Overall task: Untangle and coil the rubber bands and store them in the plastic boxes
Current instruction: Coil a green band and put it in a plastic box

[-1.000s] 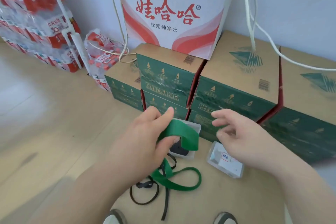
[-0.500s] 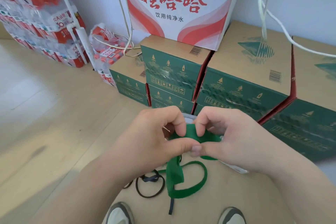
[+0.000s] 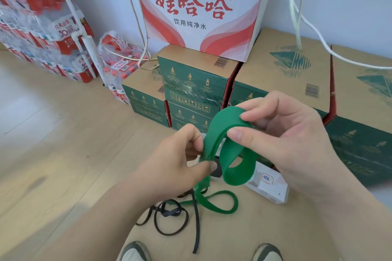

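A wide green rubber band (image 3: 231,146) is held up between both hands, folded into a loop. My left hand (image 3: 176,163) pinches its doubled part at the lower left. My right hand (image 3: 284,140) pinches the top of the loop between thumb and fingers. The band's free end hangs down and lies curled on the cardboard (image 3: 214,201). A black rubber band (image 3: 171,220) lies tangled below it. A clear plastic box (image 3: 269,186) with a handwritten label sits under my right hand. A second box is mostly hidden behind the green band.
Green cartons (image 3: 191,87) are stacked just behind the boxes, with a white and red carton (image 3: 199,10) of cables on top. Packs of bottled water (image 3: 42,27) stand at the left on the wooden floor. Two shoe tips (image 3: 133,252) show at the bottom edge.
My right hand came in and took hold of the green band, then the hands drew apart and rose, opening the band into a larger loop. The view shifted slightly.
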Motion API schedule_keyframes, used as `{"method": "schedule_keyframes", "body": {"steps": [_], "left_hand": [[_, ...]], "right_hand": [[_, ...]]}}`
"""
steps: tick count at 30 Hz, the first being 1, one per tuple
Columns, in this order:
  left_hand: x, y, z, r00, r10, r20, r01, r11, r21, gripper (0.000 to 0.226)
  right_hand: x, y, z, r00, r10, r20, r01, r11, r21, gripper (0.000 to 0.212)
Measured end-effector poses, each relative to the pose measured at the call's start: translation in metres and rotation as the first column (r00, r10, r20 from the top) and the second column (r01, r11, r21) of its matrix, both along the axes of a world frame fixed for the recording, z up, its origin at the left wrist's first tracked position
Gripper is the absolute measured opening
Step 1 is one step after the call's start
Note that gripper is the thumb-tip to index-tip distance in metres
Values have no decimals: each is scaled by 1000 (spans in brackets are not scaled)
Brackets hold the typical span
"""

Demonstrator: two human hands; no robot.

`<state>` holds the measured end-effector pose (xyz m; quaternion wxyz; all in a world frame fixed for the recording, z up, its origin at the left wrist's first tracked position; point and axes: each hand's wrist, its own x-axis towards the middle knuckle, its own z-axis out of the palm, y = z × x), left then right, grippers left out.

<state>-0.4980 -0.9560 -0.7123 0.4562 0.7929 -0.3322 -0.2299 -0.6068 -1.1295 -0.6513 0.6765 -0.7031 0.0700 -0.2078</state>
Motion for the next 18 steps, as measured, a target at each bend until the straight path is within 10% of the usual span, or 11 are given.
{"method": "schedule_keyframes", "body": {"steps": [10,18], "left_hand": [[-10,-8,5,999,-44,4,44,991,-126,32],[13,24,30,976,153,154,-99,944,-314,24]], "right_hand": [[-7,-7,-2,999,42,34,-47,986,159,23],[-21,-30,-8,938,70,-340,-167,949,-267,41]]}}
